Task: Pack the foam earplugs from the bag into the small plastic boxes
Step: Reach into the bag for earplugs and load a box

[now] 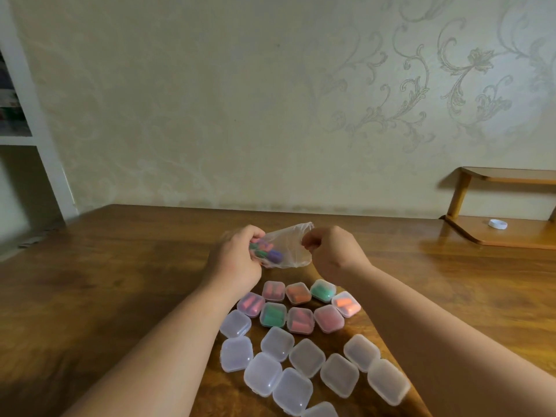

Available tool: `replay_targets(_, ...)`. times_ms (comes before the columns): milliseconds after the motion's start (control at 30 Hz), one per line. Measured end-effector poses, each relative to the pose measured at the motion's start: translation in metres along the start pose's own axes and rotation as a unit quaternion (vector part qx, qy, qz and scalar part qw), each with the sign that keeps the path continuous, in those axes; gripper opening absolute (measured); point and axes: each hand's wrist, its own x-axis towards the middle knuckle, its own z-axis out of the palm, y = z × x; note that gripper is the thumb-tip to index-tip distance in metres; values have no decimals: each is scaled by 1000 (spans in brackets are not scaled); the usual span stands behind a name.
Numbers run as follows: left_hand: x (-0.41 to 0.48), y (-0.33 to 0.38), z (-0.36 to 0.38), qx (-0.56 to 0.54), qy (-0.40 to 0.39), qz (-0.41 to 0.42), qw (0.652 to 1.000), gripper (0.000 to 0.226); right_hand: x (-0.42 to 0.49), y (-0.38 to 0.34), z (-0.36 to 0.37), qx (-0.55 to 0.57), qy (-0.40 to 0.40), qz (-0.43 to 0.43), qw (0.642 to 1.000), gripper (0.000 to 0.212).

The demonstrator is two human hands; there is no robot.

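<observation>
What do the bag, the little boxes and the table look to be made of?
The bag: thin clear plastic film, crinkled and see-through. The little boxes: seemingly hard frosted plastic; colours show through filled ones. The table: glossy wood or veneer, with visible grain and reflections.

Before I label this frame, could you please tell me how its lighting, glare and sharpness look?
Head view: dim, warm light; glare streaks the table at right; wide-angle distortion slants the white shelf frame at left; the left hand, right hand and bag look slightly soft.

A home room: pale scroll-patterned wallpaper (421,85) rises behind the glossy brown wooden table (120,266), white shelving (33,115) to its left.
</observation>
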Motion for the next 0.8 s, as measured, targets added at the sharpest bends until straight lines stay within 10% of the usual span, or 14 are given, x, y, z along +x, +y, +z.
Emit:
replay_targets(367,0,-3,7,-3,-16,-7,1000,65,41,-26,26,-4,-140,80,987,24)
replay_targets(633,4,-7,11,3,-15,-32,999,70,53,-49,39,-231,-266,38,935,38)
replay_targets(800,3,-7,11,23,-8,-39,999,64,53,-39,42,-168,-195,26,966,33)
